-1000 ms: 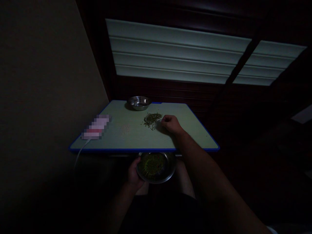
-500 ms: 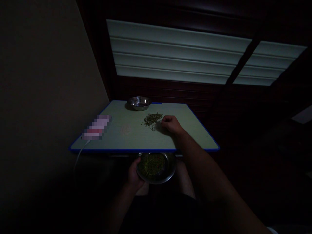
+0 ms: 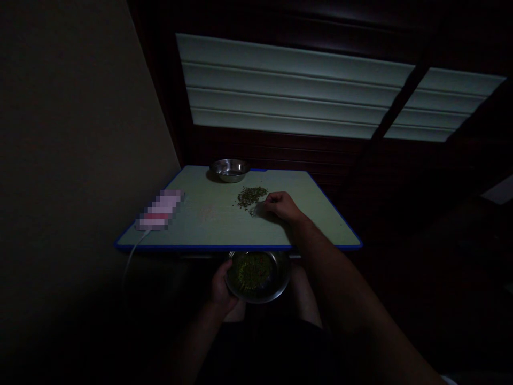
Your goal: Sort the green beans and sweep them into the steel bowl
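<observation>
A small pale green table (image 3: 224, 227) with a blue rim stands before me in a dim room. My right hand (image 3: 281, 206) rests on it with its fingers curled together, just right of a small heap of green grains (image 3: 250, 195). What the fingers pinch is too small to see. Below the table's near edge my left hand (image 3: 222, 290) grips the rim of a steel bowl (image 3: 257, 277) filled with green grains, held over my lap.
An empty steel bowl (image 3: 229, 169) sits at the table's far edge. A blurred pink and white object (image 3: 159, 209) lies at the left, a white cable (image 3: 130, 258) hanging from it. A faint pale patch (image 3: 206, 213) marks the tabletop's middle. Wall at left, louvred shutters behind.
My right hand has shifted slightly toward me beside the heap. The left hand and its bowl have stayed put.
</observation>
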Demonstrator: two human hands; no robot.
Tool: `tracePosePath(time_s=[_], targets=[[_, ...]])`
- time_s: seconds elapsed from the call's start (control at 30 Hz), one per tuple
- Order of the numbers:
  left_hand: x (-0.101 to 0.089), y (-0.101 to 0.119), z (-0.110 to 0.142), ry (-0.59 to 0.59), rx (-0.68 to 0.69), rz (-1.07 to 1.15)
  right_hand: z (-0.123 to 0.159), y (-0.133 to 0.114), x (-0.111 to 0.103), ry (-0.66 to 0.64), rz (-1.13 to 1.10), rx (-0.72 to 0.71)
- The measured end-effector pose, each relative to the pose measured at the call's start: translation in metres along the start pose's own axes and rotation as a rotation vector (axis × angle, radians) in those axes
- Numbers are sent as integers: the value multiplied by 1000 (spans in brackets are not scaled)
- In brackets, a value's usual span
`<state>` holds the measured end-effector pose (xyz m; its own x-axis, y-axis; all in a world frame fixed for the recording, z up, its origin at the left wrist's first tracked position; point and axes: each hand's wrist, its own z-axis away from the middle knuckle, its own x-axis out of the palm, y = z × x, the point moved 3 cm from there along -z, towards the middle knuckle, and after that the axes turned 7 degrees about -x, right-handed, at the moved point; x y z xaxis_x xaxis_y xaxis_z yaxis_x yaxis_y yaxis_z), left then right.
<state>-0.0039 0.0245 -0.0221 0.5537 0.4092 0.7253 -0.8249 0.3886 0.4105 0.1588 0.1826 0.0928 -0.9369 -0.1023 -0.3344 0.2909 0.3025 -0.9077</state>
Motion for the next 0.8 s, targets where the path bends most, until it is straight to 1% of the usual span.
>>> tracePosePath(time_s=[0.2, 0.33, 0.4, 0.5, 0.63, 0.7, 0.8], targets=[[-1, -1, 0, 3, -11, 1, 0, -2, -2, 12, -27, 25], [-2, -1, -2, -16, -24, -15, 0, 0, 0, -64, -11, 28], [-3, -2, -3, -28, -35, -19, 1, 2, -2, -72, 40, 28], [-4, -2, -4, -29, -29, -6, 3, 4, -11, 0, 98, 39], [-4, -3, -4, -30, -33, -3, 5, 2, -22, 128, 59, 27], [-4, -4, -4, -19, -28, -2, 6, 0, -22, 128, 35, 8], [-4, -3, -4, -3, -16, -1, 8, 0, -14, 56, -2, 14]])
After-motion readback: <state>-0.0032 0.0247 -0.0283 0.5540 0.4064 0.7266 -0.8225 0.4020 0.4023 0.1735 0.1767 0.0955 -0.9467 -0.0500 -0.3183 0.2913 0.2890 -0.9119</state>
